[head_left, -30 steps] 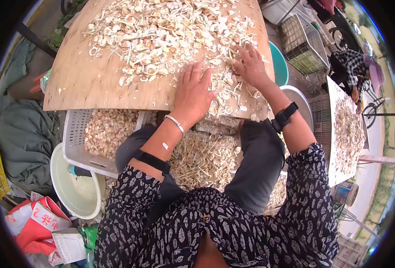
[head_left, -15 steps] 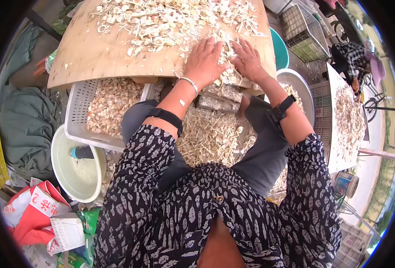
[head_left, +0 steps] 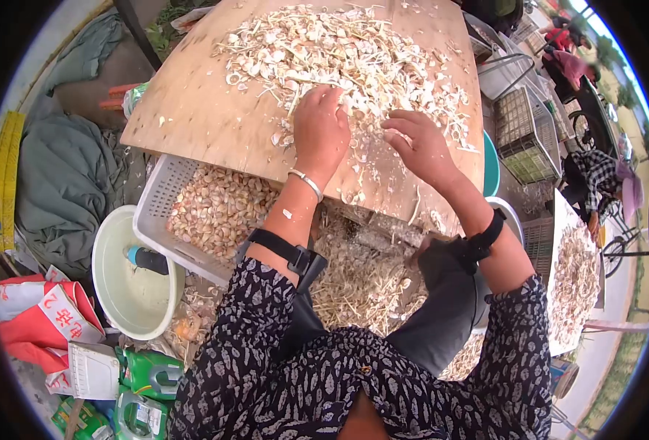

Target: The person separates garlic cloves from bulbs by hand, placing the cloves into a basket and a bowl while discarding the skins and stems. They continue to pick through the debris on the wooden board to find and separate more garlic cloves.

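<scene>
Upper centre of frame, left hand (head_left: 321,137) and right hand (head_left: 423,152) at near side of garlic scraps (head_left: 317,53) on bench (head_left: 185,110), likely mid-handling; left grip unclear, right slightly parted, any pickup needs fingers closed.

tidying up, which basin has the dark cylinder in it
The pale green basin, just left of the white crate, has the dark cylinder lying inside. The teal basin is right of the board, partly hidden.

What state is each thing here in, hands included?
Left hand: fingers bent
Right hand: partly open
Board: partly strewn with peelings
Crate: holding loose cloves, partly beneath the board
Basin: upright, dark object inside
Cloth: rumpled
Red bag: creased
</scene>
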A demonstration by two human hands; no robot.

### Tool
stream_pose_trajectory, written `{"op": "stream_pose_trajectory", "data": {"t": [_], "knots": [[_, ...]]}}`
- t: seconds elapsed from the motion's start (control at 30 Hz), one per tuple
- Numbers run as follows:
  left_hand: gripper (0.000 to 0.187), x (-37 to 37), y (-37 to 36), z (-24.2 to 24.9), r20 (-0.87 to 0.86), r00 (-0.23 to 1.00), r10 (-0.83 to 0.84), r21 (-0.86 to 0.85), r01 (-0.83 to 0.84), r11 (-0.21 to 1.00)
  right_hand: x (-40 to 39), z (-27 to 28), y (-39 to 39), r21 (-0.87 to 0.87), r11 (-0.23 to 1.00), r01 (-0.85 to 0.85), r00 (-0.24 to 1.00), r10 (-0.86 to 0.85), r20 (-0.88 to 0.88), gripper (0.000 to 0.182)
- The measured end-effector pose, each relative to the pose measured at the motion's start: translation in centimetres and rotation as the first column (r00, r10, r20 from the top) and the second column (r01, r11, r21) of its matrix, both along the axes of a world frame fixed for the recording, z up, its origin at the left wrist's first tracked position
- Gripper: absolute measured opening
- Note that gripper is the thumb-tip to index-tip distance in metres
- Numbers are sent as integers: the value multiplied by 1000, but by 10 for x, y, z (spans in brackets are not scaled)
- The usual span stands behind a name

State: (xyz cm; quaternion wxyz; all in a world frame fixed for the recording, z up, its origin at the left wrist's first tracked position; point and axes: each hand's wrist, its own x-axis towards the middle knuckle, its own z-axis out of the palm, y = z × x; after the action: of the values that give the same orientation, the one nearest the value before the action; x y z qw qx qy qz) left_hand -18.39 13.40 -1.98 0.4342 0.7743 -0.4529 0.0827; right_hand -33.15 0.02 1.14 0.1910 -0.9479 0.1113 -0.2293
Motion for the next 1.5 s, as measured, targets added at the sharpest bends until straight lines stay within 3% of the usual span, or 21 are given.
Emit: {"op": "stream_pose_trajectory", "data": {"t": [0.03, 0.07, 0.13, 0.27, 0.33, 0.4, 0.53, 0.6, 0.73, 0.8, 0.9, 0.93, 0.97, 1.0, 1.07, 1.13, 1.17, 1.33, 1.43, 1.47, 1.5], "knots": [[34, 12, -3, -4, 49, 985, 164, 22, -165, 986, 33, -2, -1, -100, 994, -44, 999, 44, -3, 23], [34, 20, -6, -11, 58, 985, 160, 18, -161, 987, 66, -13, -5, -189, 978, -85, 996, 84, -15, 30], [45, 22, -3, -21, 64, 986, 155, 322, -168, 932, 120, -36, -11, -336, 932, -138, 990, 116, -84, 39], [49, 31, -8, -32, 43, 984, 173, 383, -176, 907, 145, -42, -36, -344, 934, -92, 947, -24, -320, 48], [50, 36, -10, -37, 118, 970, 214, 387, -243, 889, 127, -48, -60, -388, 922, 19, 917, -171, -361, 51], [49, 29, -10, -30, 105, 962, 254, 387, -275, 880, 94, -45, -72, -277, 959, 58, 926, -155, -345, 54], [36, 6, -8, -21, 168, 973, 156, 369, -209, 906, 24, -47, -50, -337, 940, 58, 936, -169, -310, 58], [33, -9, -10, -21, 107, 991, -79, 456, 22, 890, -4, -52, -33, -339, 941, 27, 931, -147, -334, 60], [24, -33, -7, -20, 107, 978, -180, 441, 116, 890, -44, -47, -26, -232, 972, -38, 932, -49, -360, 56], [21, -24, -9, -13, 106, 981, -165, 406, 109, 907, -52, -27, -37, -141, 990, 16, 929, -67, -363, 43], [17, 2, -13, 1, -16, 992, 122, -110, -123, 986, -35, -10, -76, -30, 978, 204, 979, -204, -1, 23], [17, 3, -16, 3, -22, 991, 129, -108, -131, 986, -22, 0, -84, -30, 961, 274, 959, -272, 78, 17], [16, 0, -17, 7, -457, 889, -20, -297, -131, 946, -6, 3, -91, -57, 967, 249, 963, -241, 120, 11], [16, -1, -22, 7, -754, 609, -246, -457, -218, 862, 14, 5, -89, 166, 957, 238, 970, -241, 0, 12], [17, -1, -27, 8, -782, 545, -303, -508, -274, 817, 52, -7, -81, 111, 991, 73, 990, -58, -128, 15], [16, 0, -29, 5, -846, 362, -392, -509, -329, 795, 84, -40, -82, -68, 996, -53, 990, 43, -131, 17], [16, 1, -30, 5, -855, 340, -392, -499, -334, 800, 93, -57, -84, -161, 985, -57, 969, 16, -245, 19], [15, 0, -25, 3, -841, 326, -431, -531, -352, 771, 88, -45, -76, -102, 989, 111, 946, -137, -295, 21], [15, -8, -20, 1, -819, 213, -533, -572, -369, 732, 69, -21, -75, 382, 893, 238, 971, -214, -105, 19], [20, -14, -19, -1, -825, 107, -555, -556, -332, 762, 63, -12, -74, 372, 900, 228, 974, -207, -97, 19], [26, -19, -19, -2, -824, -2, -566, -541, -292, 789, 58, -1, -70, 520, 793, 316, 949, -266, -172, 20]]}}
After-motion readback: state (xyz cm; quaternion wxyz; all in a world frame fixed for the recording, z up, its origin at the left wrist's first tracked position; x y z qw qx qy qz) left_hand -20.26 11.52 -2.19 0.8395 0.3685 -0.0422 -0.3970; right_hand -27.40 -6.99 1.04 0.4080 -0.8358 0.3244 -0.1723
